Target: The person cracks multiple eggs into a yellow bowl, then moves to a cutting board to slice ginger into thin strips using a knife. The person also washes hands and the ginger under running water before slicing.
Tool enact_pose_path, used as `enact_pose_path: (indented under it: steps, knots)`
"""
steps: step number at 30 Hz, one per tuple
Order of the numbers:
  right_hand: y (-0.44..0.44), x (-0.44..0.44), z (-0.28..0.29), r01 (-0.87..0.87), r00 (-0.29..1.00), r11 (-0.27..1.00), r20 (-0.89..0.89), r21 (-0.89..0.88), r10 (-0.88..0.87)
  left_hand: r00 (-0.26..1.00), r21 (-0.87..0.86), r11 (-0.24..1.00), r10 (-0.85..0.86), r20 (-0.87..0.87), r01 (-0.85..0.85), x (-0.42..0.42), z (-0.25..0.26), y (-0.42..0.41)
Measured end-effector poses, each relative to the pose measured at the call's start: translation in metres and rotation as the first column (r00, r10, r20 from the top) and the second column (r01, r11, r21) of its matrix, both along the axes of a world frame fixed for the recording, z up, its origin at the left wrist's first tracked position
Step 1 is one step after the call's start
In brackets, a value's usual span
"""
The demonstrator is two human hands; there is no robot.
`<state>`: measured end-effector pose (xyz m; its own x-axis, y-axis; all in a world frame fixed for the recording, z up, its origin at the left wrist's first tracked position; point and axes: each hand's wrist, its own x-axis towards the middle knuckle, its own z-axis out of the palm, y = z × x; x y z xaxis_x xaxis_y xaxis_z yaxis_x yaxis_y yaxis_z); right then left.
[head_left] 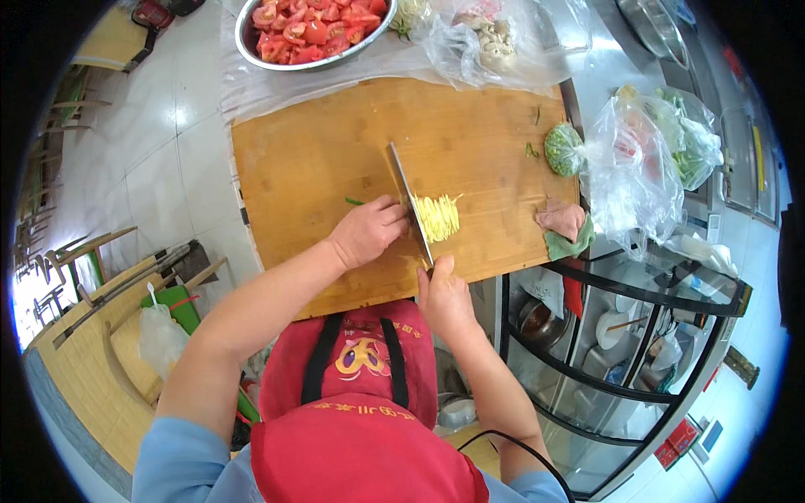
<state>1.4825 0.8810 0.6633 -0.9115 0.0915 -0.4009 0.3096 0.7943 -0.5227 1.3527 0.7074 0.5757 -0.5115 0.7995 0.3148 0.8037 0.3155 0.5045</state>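
Observation:
My right hand point(448, 295) grips the handle of a kitchen cleaver point(412, 201), its blade standing on edge across the wooden cutting board point(308, 157). Against the blade's left face rest the curled fingers of my left hand point(371, 232); whatever may lie beneath them is hidden. To the right of the blade is a neat row of thin pale-yellow vegetable strips point(438, 217). A small green piece point(354, 201) pokes out just beyond my left hand.
A metal bowl of cut tomatoes point(314, 31) and a plastic bag with mushrooms point(497, 44) sit beyond the board. Along its right side are a bagged chopped green vegetable point(563, 149), pink and green cloths point(561, 220) and more plastic bags point(635, 163). A glass-fronted cabinet point(604, 371) stands lower right.

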Motion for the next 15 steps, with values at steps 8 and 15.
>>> enact_pose_path:
  steps: [8, 15]
  knots:
    - [-0.005, 0.006, 0.004, -0.017, 1.000, 1.000, 0.003, -0.010, 0.017, 0.999, 0.037, 0.999, 0.000, -0.051, 0.001, 0.008, -0.004, 0.000]
    - [-0.005, -0.001, -0.004, -0.002, 0.995, 1.000, 0.097, 0.014, 0.001, 0.999, 0.032, 0.998, -0.054, -0.008, 0.054, 0.005, -0.007, -0.005]
